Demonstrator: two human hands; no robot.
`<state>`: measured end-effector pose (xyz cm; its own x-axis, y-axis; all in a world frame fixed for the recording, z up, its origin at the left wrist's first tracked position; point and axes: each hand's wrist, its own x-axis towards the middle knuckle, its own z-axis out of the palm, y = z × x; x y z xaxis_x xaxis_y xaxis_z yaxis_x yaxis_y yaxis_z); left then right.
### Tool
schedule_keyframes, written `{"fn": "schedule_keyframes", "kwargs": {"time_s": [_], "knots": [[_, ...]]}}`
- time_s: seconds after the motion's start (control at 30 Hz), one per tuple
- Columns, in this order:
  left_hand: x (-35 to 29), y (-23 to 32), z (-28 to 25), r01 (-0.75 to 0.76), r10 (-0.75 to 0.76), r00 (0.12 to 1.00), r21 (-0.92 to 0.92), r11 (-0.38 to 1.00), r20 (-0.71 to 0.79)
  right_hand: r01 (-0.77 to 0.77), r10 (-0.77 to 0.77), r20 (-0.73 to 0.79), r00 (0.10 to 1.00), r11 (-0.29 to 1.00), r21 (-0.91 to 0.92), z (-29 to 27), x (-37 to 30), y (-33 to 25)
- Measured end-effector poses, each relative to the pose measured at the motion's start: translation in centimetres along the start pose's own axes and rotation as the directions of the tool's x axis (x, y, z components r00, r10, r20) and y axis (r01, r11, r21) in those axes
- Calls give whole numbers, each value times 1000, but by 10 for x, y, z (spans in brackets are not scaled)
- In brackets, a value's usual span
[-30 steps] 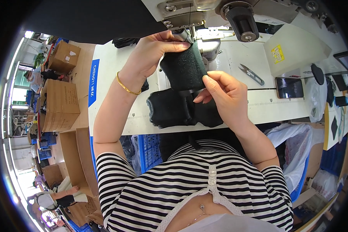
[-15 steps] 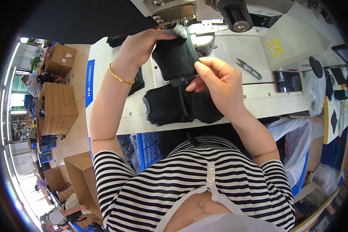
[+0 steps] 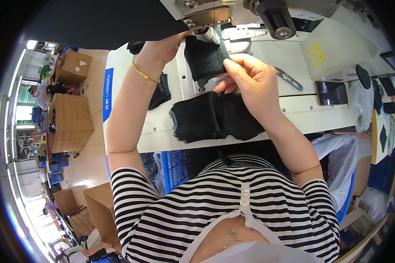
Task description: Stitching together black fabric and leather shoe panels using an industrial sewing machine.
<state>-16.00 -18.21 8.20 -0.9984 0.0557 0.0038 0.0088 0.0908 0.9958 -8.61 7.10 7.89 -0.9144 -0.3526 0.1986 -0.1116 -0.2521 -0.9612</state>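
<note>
Workshop floor with cardboard boxes (image 3: pixel 72 116) is showing far off my left elbow; I'm sitting at a white surface (image 3: pixel 303 116) with a sewing machine (image 3: pixel 232 13) just above my hands. I'm holding a black knit fabric piece (image 3: pixel 205 59) up at the machine head, right under the needle area. My left hand (image 3: pixel 164 46) is gripping its upper left edge, fingers closed on the fabric, gold bangle (image 3: pixel 144 74) on that wrist. My right hand (image 3: pixel 250 81) is pinching the piece's right edge between thumb and forefinger, closed on it too. Both hands are clamped on the same piece, close together, fabric stretched between them. Just below my right hand a pile of black fabric (image 3: pixel 215 116) is lying on the surface near its front edge. Another small dark stack (image 3: pixel 160 92) is lying beside my left forearm. Metal snips (image 3: pixel 289 79) are lying just right of my right hand, not touched. Further right a dark phone-like slab (image 3: pixel 331 93) is resting flat on the surface. I'm wearing a black-and-white striped top (image 3: pixel 224 206).
</note>
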Motion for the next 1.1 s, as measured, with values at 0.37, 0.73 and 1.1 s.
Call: {"fn": "schedule_keyframes", "kwargs": {"time_s": [0.37,0.73,1.1], "knots": [[-96,15,86,-533,700,714,648,544,-1,-24,24,13,1000,999,26,-3,-3,0],[-99,24,92,-553,716,697,657,512,29,69,-65,45,997,993,-100,-13,-10,-6],[-98,20,105,-549,878,331,827,-118,345,59,-47,104,993,991,-120,-17,-8,-9]]}}
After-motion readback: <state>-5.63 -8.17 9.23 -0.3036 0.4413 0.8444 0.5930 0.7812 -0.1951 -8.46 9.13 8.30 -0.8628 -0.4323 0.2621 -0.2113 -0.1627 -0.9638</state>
